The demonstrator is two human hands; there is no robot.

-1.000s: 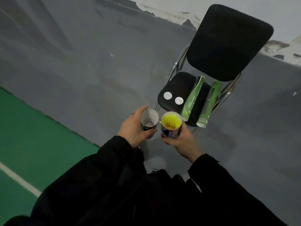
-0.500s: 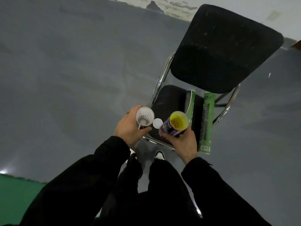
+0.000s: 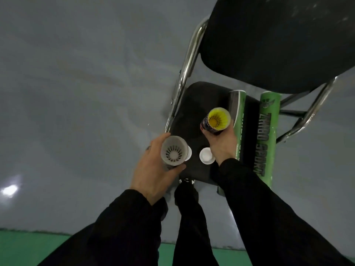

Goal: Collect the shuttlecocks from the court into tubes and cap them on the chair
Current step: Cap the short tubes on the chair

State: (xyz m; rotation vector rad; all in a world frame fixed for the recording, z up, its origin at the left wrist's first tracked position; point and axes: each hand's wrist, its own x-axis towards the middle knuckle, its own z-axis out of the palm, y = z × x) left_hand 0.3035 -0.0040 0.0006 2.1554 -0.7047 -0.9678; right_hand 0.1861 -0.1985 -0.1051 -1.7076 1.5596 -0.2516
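Note:
My left hand [image 3: 153, 169] grips a tube with white shuttlecocks [image 3: 173, 150] showing at its open top, held at the front left corner of the black chair seat [image 3: 194, 104]. My right hand [image 3: 221, 144] grips a dark tube with yellow shuttlecocks [image 3: 218, 120] over the seat. Two white caps lie on the seat: one [image 3: 206, 155] between my hands, the other [image 3: 189, 153] partly hidden behind the left tube. Two green tubes lie lengthwise on the seat's right side, one [image 3: 240, 121] beside my right hand and one [image 3: 266, 135] at the edge.
The chair's black backrest [image 3: 278, 41] fills the upper right, on chrome legs [image 3: 187, 68]. Grey floor [image 3: 76, 83] spreads to the left. A green court strip [image 3: 28, 246] runs along the bottom. My legs and a shoe [image 3: 187, 182] stand against the seat's front.
I have stepped closer to the chair, which looks larger. Both hands with their tubes have moved forward over the seat. The second cap shows again beside the left tube.

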